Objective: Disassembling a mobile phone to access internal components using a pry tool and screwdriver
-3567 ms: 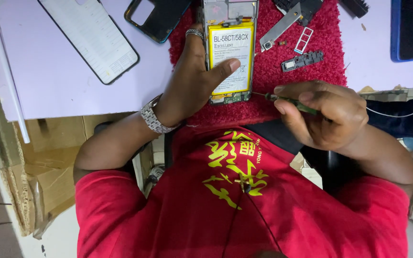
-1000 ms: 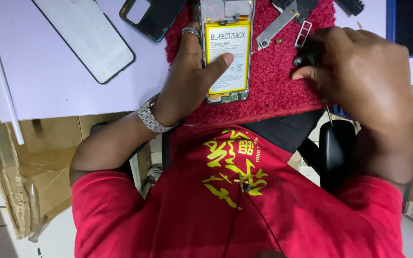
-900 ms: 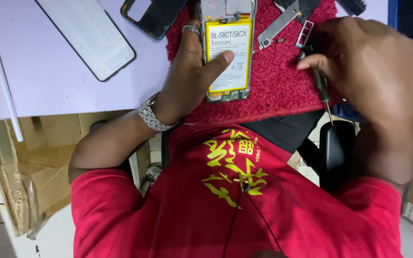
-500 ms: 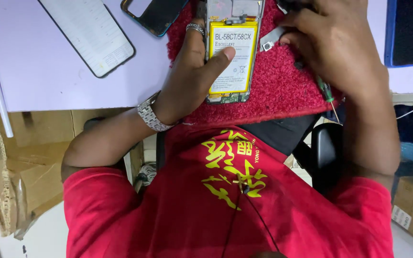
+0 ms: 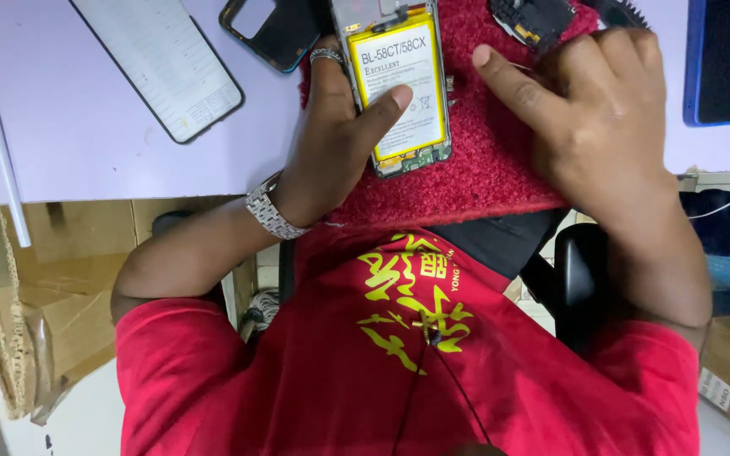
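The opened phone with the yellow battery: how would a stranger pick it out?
Find the dark red fuzzy mat on the pale lilac table. On its left part lies the opened phone with the yellow battery, steadied by the left hand. Unlike the closed devices around it, its insides show.

In the upper middle of the frame a mat lies on the table. On the mat lies an opened phone, and the left hand rests on its left side, with the thumb across the battery. To the right of the phone the right hand lies on the mat. In the upper left a screen panel lies on the table, and right of it a phone case. At the right edge lies another phone. A small part lies on the mat at the top, just above the right hand.
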